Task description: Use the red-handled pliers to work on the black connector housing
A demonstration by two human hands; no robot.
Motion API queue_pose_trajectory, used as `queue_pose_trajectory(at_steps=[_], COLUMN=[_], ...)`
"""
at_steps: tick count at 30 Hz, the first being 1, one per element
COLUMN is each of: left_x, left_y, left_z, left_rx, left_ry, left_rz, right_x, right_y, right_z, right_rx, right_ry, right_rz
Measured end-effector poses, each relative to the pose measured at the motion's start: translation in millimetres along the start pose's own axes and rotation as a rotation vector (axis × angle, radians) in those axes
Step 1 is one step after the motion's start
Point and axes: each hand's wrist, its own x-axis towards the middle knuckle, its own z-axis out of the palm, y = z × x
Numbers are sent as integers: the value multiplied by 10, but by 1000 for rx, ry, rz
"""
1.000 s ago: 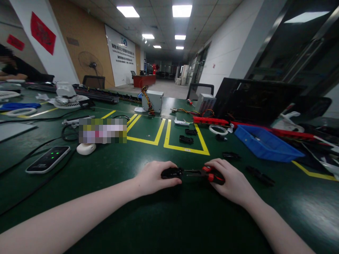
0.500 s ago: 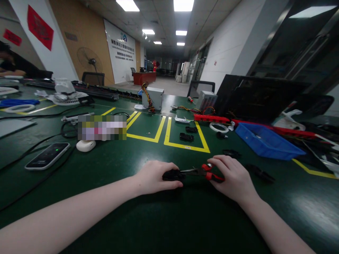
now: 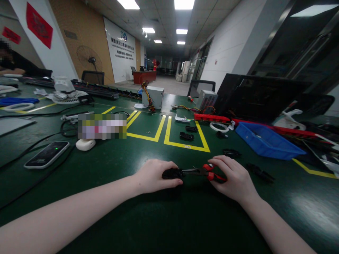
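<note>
My left hand (image 3: 158, 177) pinches a small black plastic part (image 3: 172, 173) between thumb and fingers, just above the green tabletop (image 3: 169, 218). Its exact kind is too dark to make out. In my right hand (image 3: 234, 178) are long-nose pliers (image 3: 197, 171) with red and black handles, gripped by thumb and fingers. The pliers' jaws point left and reach the right end of the black part. Whether the tips clamp something there is too small to see. Two similar black parts (image 3: 186, 136) lie inside a yellow-taped rectangle (image 3: 186, 147) beyond my hands.
More black parts (image 3: 261, 173) lie right of my right hand, near a blue tray (image 3: 267, 144). A metal power supply box (image 3: 153, 98) stands farther back. On the left are a phone-like device (image 3: 47, 155), a white mouse-shaped object (image 3: 85, 144) and cables. A person (image 3: 21, 63) sits far left.
The pliers' handles have shifted slightly to the right and the jaws look a little more level. Both hands stay in nearly the same place, still holding the black part and the pliers.
</note>
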Motion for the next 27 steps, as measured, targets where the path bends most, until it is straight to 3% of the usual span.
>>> queue_pose_trajectory(at_steps=[13, 27], left_x=[-4, 5], left_y=[2, -3], left_z=[2, -4], left_rx=[0, 80], left_ry=[-2, -13], left_rz=[26, 103], right_x=[-8, 0], right_y=[-33, -58], right_z=[31, 27], right_rx=[92, 128], right_ry=[-106, -130], right_rz=[46, 65])
